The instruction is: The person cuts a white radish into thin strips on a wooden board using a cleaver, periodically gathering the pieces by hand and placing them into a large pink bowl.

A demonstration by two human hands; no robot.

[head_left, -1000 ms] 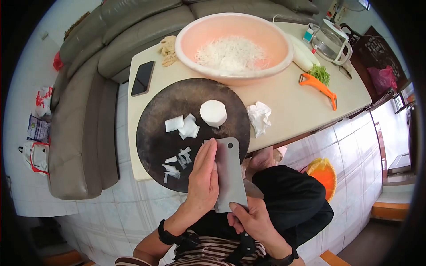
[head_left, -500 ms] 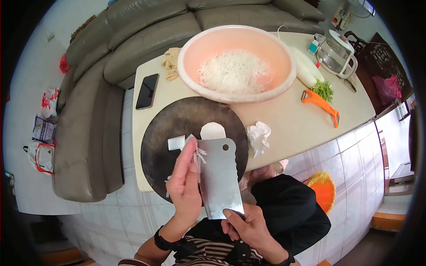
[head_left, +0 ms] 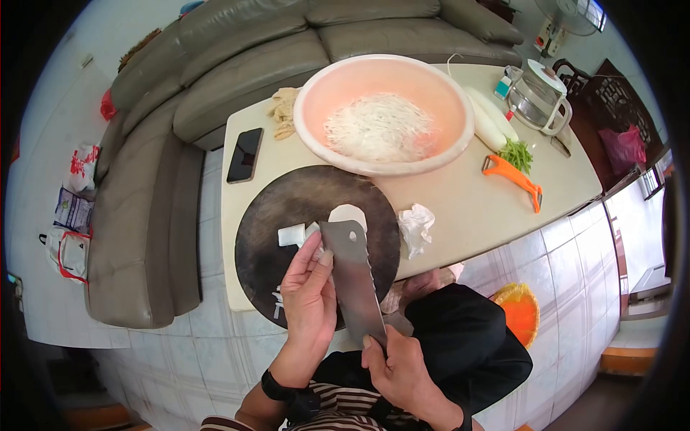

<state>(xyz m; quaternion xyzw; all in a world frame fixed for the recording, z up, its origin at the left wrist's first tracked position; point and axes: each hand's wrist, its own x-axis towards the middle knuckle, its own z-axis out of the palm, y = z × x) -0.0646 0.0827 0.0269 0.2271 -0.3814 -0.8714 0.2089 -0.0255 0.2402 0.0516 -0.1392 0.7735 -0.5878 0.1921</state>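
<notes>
Head: cleaver (head_left: 353, 276) in right hand (head_left: 397, 363), beside left hand (head_left: 309, 302).

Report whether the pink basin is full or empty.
Neither: the pink basin is partly filled. White shreds are heaped across its bottom, while bare pink wall shows around them.

From my end, I see the knife (head_left: 352, 280) turned more edge-on, leaning further left; the left hand (head_left: 309, 305), flat a second ago, has curled beside it.
</notes>
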